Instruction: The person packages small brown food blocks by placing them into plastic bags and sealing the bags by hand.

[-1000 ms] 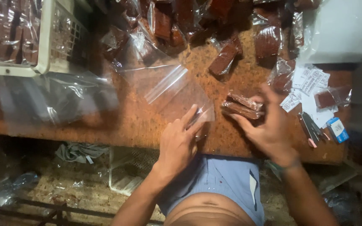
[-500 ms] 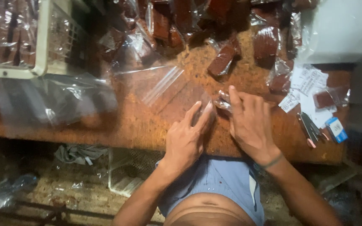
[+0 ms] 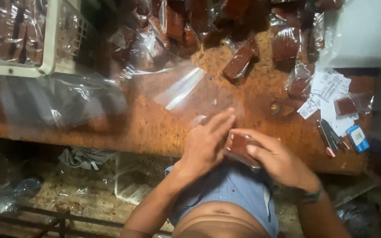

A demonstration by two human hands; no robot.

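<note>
Dim, warm light; glare on clear plastic bags (image 3: 179, 90); soft motion blur throughout.

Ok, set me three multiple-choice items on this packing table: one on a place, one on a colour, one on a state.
1. Where is the white crate?
A. Far left of the table
B. At the near right edge
C. On the floor

2. What colour are the bars in the clear packets?
A. Green
B. Reddish brown
C. White

3. What are the hands doing?
A. Both lie flat and empty
B. Both are on one wrapped bar
C. One lifts the crate

Answers:
1. A, it sits at the upper left on the table.
2. B, every packed bar shows reddish brown.
3. B, the left hand and right hand meet on the wrapped bar at the near edge.
</note>
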